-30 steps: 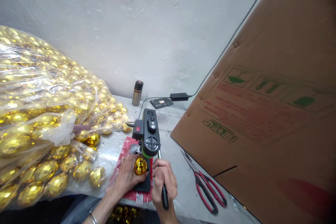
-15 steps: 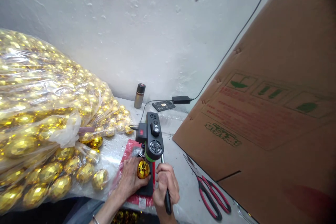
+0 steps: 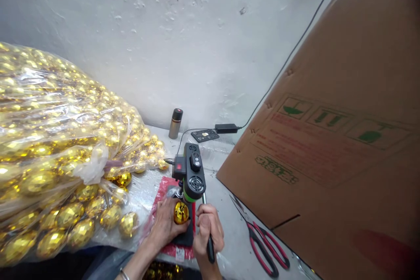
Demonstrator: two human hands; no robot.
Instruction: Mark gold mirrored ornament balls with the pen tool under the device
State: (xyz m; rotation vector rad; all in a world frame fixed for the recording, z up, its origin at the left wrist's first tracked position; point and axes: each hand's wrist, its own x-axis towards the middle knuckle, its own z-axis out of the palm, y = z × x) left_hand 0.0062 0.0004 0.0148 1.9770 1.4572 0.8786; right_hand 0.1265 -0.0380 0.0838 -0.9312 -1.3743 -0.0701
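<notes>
Only the view shifts; left hand (image 3: 166,221) grips gold ball (image 3: 181,213), right hand (image 3: 210,227) grips handle (image 3: 211,250) at device's (image 3: 194,171) five o'clock.

White glare streaks the plastic bag (image 3: 68,105), while the cardboard box (image 3: 344,61) dims rightward.

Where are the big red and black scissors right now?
In the head view, the scissors lie on the table at the lower right, between the right hand and the big cardboard box.
</notes>
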